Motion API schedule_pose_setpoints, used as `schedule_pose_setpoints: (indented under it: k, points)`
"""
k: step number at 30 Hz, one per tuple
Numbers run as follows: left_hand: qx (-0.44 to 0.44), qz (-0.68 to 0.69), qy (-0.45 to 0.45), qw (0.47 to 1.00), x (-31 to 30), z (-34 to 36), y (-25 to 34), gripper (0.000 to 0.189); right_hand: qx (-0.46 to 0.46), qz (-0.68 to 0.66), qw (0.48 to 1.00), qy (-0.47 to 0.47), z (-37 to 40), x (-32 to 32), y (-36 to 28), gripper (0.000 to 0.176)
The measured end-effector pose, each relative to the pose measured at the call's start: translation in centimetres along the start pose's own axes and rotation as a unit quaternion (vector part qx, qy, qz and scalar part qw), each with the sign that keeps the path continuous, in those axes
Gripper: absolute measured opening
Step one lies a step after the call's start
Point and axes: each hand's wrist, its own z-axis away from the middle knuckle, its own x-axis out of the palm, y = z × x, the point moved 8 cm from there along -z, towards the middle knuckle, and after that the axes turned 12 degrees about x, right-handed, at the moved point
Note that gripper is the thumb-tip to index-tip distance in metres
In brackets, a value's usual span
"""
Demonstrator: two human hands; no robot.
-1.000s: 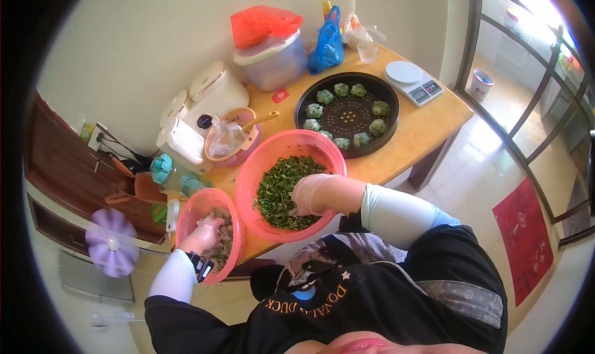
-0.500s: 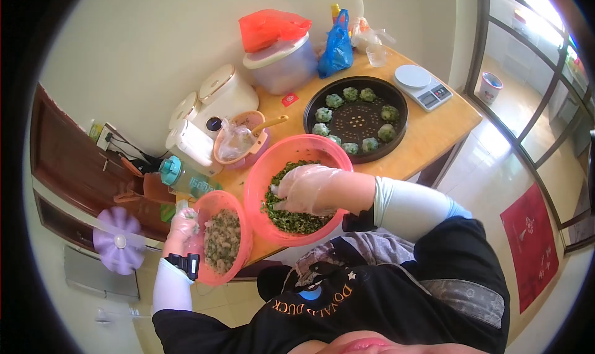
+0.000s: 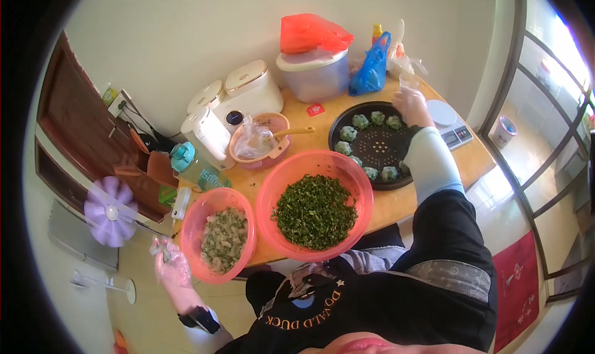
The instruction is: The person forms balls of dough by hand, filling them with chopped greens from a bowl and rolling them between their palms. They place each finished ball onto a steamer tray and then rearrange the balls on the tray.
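Observation:
My left hand (image 3: 171,268), in a thin clear glove, is turned palm up with curled fingers around a small lump of meat filling (image 3: 162,250). It is just left of a pink bowl (image 3: 191,255) of pale meat mixture flecked with green (image 3: 224,239). My right hand (image 3: 410,104), also gloved, reaches over the far right rim of a round black pan (image 3: 372,144), its fingertips at a clear plastic cup (image 3: 408,79); those fingertips are hidden. Green-flecked balls (image 3: 348,133) line the pan's edge. A larger pink bowl (image 3: 265,230) of chopped greens (image 3: 315,211) stands between my arms.
A digital scale (image 3: 457,136) sits right of the pan. Behind are a blue bag (image 3: 370,74), a lidded tub (image 3: 313,75) under a red bag (image 3: 315,33), white appliances (image 3: 248,84), and a small pink basin (image 3: 282,152) with a ladle. A water bottle (image 3: 197,168) stands at left.
My right hand has left the greens bowl and reached across the pan to the cup. My left hand has moved out from the meat bowl's rim and turned palm up. The view has shifted.

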Motion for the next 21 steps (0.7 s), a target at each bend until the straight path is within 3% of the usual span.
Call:
schedule_pose_setpoints:
  k: [1,2,3,4,6,7,10,13,16,17,18,19,20,21]
  points:
    - [0.019,0.029,0.027,0.999,-0.8,1.2,0.1,0.036,-0.124,0.221,0.958,0.131,-0.9,-12.2,-2.0,0.015]
    - [0.037,0.056,0.055,0.996,-1.2,2.4,0.1,0.037,-0.119,0.224,0.959,0.13,0.8,-5.2,-3.8,0.015]
    - [0.036,0.058,0.061,0.996,-1.1,3.3,-0.3,0.037,0.016,0.027,0.889,0.456,3.8,-0.7,-2.2,0.011]
    - [0.027,0.057,0.036,0.997,0.0,4.1,-0.9,0.036,0.02,0.032,0.889,0.457,4.8,3.5,-1.1,0.011]
    - [0.022,0.057,0.019,0.998,2.1,5.3,-2.5,0.036,0.158,0.165,0.915,0.332,4.4,10.6,2.6,0.021]
    - [0.02,0.073,0.007,0.997,3.8,5.7,-3.3,0.037,0.23,0.198,0.882,0.362,4.4,12.1,4.4,0.031]
    - [0.009,0.14,-0.013,0.99,6.4,5.8,-5.5,0.037,0.251,0.236,0.889,0.302,4.0,18.3,6.5,0.032]
    - [-0.055,0.061,0.039,0.996,5.5,5.4,-8.8,0.02,0.242,0.223,0.907,0.263,4.2,23.7,7.6,0.031]
    - [-0.071,0.052,0.038,0.995,5.6,6.1,-11.4,0.019,0.286,0.195,0.931,0.118,4.4,31.7,11.5,0.027]
    - [-0.05,0.054,0.079,0.994,5.3,6.2,-12.1,0.021,0.31,0.252,0.906,0.138,5.3,34.5,13.0,0.029]
    - [-0.037,0.075,0.011,0.996,5.1,5.7,-12.8,0.022,0.348,0.38,0.85,0.109,6.1,37.9,14.1,0.03]
    - [-0.031,0.084,0.109,0.99,6.3,7.1,-13.0,0.021,0.373,0.501,0.778,0.075,6.7,40.2,15.2,0.032]
    - [-0.024,0.088,0.106,0.99,7.5,7.6,-13.0,0.022,0.324,0.618,0.716,-0.029,6.8,42.4,16.6,0.031]
    - [-0.102,0.121,-0.009,0.987,7.4,7.3,-14.1,0.023,0.261,0.716,0.634,-0.131,7.2,44.8,17.9,0.03]
